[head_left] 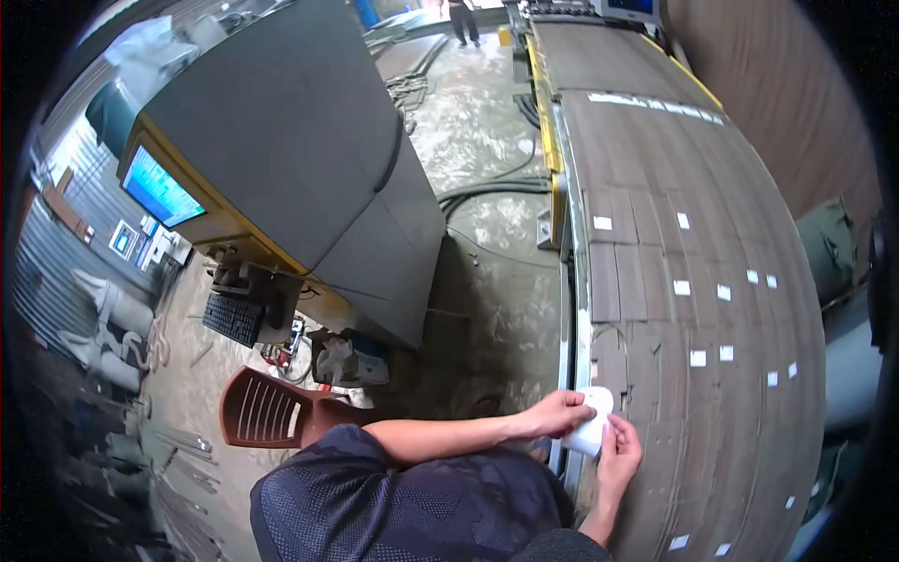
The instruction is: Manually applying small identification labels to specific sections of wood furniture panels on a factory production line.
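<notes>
Over the near left edge of the long table, both of my hands meet at a white roll [587, 438] that looks like a roll of labels. My left hand [559, 415] is closed, its thumb and fingers gripping the roll from the left. From the right, my right hand [621, 456] pinches the roll's near edge between thumb and fingers. Beneath and beside the hands lie brown wood-look sheets [655, 450] with cut lines. Several small white labels [698, 358] are stuck on these sheets. Any small piece between my fingertips is too small to make out.
The long table has a metal rail [567, 328] along its left side. A tall grey cabinet [309, 122] with a screen [161, 187] and keyboard [232, 319] stands left. A brown plastic chair [257, 412] is beside me. Cables [492, 190] cross the floor; a person [463, 21] stands far off.
</notes>
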Action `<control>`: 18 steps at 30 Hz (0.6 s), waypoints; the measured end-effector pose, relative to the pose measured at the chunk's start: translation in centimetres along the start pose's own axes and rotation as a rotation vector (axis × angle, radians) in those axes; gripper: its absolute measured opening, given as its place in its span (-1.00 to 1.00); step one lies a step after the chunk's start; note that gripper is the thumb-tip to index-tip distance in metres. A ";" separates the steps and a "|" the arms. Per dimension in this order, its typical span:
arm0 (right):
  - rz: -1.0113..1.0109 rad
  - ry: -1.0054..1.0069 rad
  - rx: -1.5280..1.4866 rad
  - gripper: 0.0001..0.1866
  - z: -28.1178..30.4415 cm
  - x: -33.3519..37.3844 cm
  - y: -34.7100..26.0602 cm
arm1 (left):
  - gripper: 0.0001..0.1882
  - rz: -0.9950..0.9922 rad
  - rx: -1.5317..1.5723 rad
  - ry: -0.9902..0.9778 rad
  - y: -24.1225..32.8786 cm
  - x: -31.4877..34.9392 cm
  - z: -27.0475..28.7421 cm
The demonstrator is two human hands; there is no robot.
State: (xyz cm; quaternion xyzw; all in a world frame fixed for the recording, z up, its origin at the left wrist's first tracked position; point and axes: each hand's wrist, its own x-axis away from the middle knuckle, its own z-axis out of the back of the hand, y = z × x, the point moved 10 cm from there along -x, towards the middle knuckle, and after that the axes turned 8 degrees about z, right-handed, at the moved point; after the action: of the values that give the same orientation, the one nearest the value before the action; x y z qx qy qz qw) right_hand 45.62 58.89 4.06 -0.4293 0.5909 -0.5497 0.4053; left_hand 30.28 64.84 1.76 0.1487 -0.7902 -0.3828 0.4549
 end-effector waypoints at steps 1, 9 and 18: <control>-0.006 0.007 0.016 -0.76 -0.4 -0.4 0.1 | -0.76 -0.002 0.028 0.025 0.0 0.3 0.7; -0.006 -0.051 -0.028 -0.70 -5.2 -2.9 -1.7 | -0.80 -0.053 0.140 0.040 0.7 1.7 4.1; 0.045 -0.117 -0.054 -0.66 -8.7 -3.0 -2.5 | -0.77 -0.078 0.240 0.015 0.2 2.8 6.6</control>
State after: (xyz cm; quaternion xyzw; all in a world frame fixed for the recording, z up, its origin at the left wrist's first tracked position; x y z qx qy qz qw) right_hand 38.43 64.32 7.19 -0.4580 0.5904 -0.4984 0.4395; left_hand 23.29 66.48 1.70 0.2354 -0.8207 -0.3016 0.4243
